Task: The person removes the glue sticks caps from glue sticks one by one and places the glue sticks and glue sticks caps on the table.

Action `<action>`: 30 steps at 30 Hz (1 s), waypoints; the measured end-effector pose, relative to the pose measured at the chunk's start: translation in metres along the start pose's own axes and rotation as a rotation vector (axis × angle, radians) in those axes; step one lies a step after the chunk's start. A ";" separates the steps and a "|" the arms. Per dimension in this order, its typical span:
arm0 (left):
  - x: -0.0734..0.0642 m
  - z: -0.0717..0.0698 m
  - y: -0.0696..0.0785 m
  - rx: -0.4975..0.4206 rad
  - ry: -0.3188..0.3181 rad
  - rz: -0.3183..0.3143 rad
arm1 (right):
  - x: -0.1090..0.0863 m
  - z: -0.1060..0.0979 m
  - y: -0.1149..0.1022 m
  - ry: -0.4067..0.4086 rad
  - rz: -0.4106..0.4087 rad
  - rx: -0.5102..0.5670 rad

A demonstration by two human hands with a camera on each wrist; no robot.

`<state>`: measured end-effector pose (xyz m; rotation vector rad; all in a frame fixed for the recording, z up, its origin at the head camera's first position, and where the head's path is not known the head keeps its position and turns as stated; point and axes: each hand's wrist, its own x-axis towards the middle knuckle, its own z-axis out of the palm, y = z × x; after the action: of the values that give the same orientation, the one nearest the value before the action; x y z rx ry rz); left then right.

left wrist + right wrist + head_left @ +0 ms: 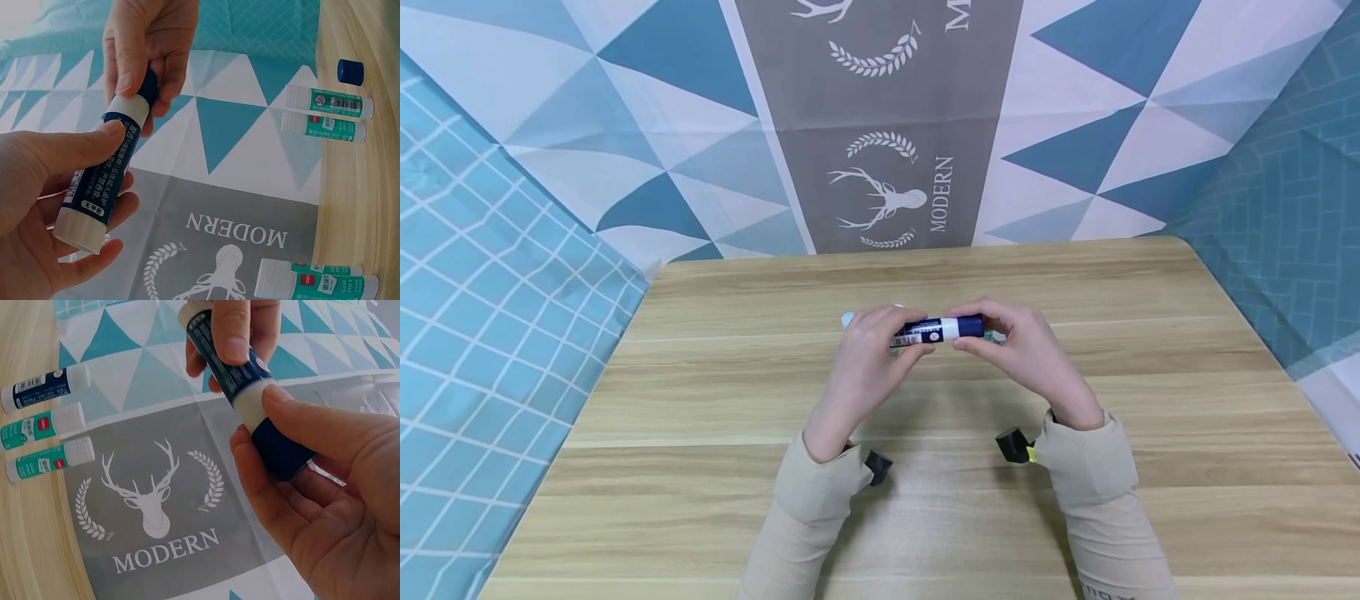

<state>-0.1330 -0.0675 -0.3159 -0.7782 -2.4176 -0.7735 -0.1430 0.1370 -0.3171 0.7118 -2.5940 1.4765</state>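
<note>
Between both hands is a glue stick (103, 169) with a dark blue label, a white band and a dark blue cap at one end. My left hand (874, 350) grips its labelled body, thumb on the label in the left wrist view. At the other end my right hand (1026, 346) pinches the dark blue cap (278, 450), the thumb lying near the white band. The cap sits against the band. In the head view the stick is held level above the table (955, 500), and the hands partly hide the things behind them.
Green-labelled glue sticks (340, 103) stand to one side in the left wrist view, with a small dark blue cap (350, 72) beside them. A blue-labelled glue stick (37, 389) stands near two green ones (42, 429) in the right wrist view. Patterned cloth (880, 108) hangs behind the table.
</note>
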 end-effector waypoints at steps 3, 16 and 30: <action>0.000 -0.001 -0.001 -0.011 -0.010 -0.028 | -0.001 -0.003 0.000 0.014 0.019 -0.009; -0.001 -0.007 -0.007 -0.001 0.004 -0.089 | -0.003 -0.009 0.005 0.057 0.001 -0.019; -0.002 -0.013 -0.020 -0.011 0.060 -0.164 | -0.004 -0.018 0.009 0.085 0.096 -0.092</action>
<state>-0.1406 -0.0897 -0.3153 -0.5579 -2.4465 -0.8607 -0.1458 0.1575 -0.3159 0.5103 -2.6458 1.3682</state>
